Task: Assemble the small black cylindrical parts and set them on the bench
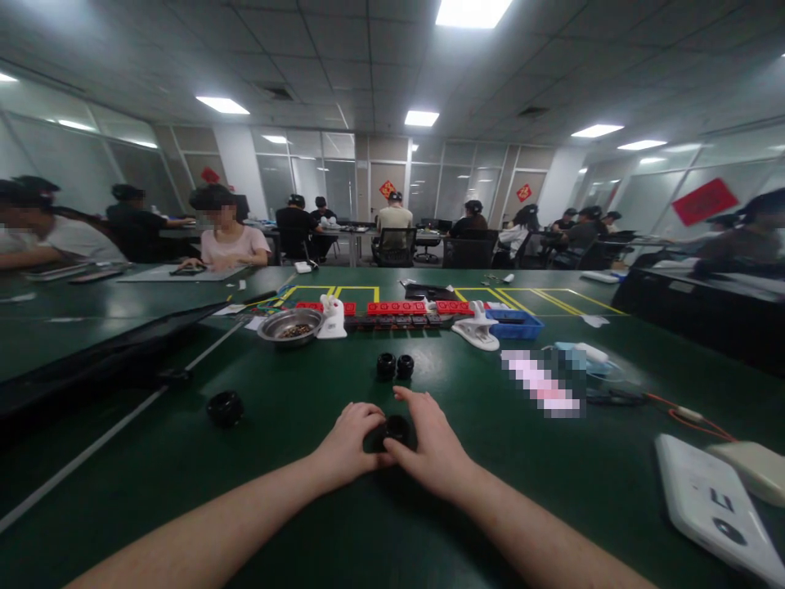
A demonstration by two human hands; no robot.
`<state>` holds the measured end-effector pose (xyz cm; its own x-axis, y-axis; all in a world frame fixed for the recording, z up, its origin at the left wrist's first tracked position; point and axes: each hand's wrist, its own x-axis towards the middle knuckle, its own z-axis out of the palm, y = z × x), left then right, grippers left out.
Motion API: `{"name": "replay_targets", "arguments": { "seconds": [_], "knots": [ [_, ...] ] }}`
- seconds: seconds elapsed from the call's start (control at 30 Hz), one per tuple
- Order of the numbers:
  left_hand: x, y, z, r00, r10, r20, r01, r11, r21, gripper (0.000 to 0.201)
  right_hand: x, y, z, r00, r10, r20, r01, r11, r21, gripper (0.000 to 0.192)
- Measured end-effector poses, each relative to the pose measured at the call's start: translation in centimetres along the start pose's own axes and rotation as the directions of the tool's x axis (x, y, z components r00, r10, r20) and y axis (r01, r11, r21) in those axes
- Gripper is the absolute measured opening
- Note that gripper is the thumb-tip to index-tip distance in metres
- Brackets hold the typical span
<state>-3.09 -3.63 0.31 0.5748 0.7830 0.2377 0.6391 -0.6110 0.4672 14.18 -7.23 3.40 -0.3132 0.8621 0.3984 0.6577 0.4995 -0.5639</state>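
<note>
Head view of a green work table (184, 458). The left hand (349, 446) and the right hand (429, 446) meet at the table's near middle, both curled around one small black round part (392, 429) that rests on the table surface between them. The left hand's fingers are bent over the part's left side; the right hand's fingers are arched over its top and right side, with the index finger stretched forward. Each hand is partly closed, in contact with the part; only the part's dark top shows between the two hands. Beyond the held part, farther from the person, two more black round parts (396, 366) stand side by side, touching each other. To the left of the held part, well apart from it, lies a single black round part (225, 407). Farther back and left of the held part stands a metal bowl (290, 325) with small dark pieces inside, and just beside the bowl a white stand (333, 319). A row of red blocks (397, 308) runs across the table behind the pair of parts, with a blue tray (516, 325) at its right end. To the right of the held part, near the table edge, lies a white flat device (711, 503). Other people sit at tables in the background.
</note>
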Motion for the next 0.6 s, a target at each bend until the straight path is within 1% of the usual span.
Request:
{"name": "replay_targets", "arguments": {
  "seconds": [0.07, 0.13, 0.17, 0.23, 0.3, 0.37, 0.43, 0.6],
  "knots": [
    [-0.04, 0.09, -0.05, 1.000, -0.006, -0.002, 0.006, 1.000, 0.004, 0.034, 0.10, 0.12, 0.02, 0.997, 0.064, -0.029, -0.065, 0.998, -0.016, 0.058],
    [-0.06, 0.11, -0.02, 1.000, -0.003, -0.007, 0.003, 1.000, 0.005, 0.034, 0.19, 0.25, 0.11, 0.994, 0.105, -0.031, -0.106, 0.994, -0.034, 0.055],
    [-0.06, 0.08, 0.02, 1.000, 0.003, -0.011, -0.003, 1.000, 0.004, 0.034, 0.21, 0.29, 0.15, 0.994, 0.106, -0.019, -0.107, 0.994, -0.037, 0.053],
    [-0.02, -0.02, 0.14, 1.000, 0.015, -0.019, -0.015, 1.000, 0.004, 0.035, 0.18, 0.28, 0.19, 0.998, 0.061, 0.020, -0.060, 0.998, -0.018, 0.049],
    [0.02, -0.11, 0.23, 1.000, 0.015, -0.025, -0.015, 1.000, 0.005, 0.037, 0.10, 0.17, 0.17, 0.998, -0.014, 0.054, 0.013, 1.000, 0.019, 0.053],
    [0.02, -0.11, 0.21, 1.000, 0.006, -0.019, -0.006, 1.000, 0.003, 0.038, 0.02, 0.06, 0.11, 0.996, -0.057, 0.066, 0.055, 0.998, 0.029, 0.060],
    [-0.04, 0.00, 0.09, 1.000, -0.001, -0.001, 0.001, 1.000, -0.004, 0.037, -0.01, 0.05, 0.08, 0.998, -0.040, 0.055, 0.040, 0.999, 0.007, 0.060],
    [-0.16, 0.30, -0.21, 1.000, -0.004, 0.007, 0.004, 1.000, 0.002, 0.032, -0.01, 0.22, 0.27, 0.999, 0.054, -0.006, -0.054, 0.998, -0.025, 0.058]
  ]
}}
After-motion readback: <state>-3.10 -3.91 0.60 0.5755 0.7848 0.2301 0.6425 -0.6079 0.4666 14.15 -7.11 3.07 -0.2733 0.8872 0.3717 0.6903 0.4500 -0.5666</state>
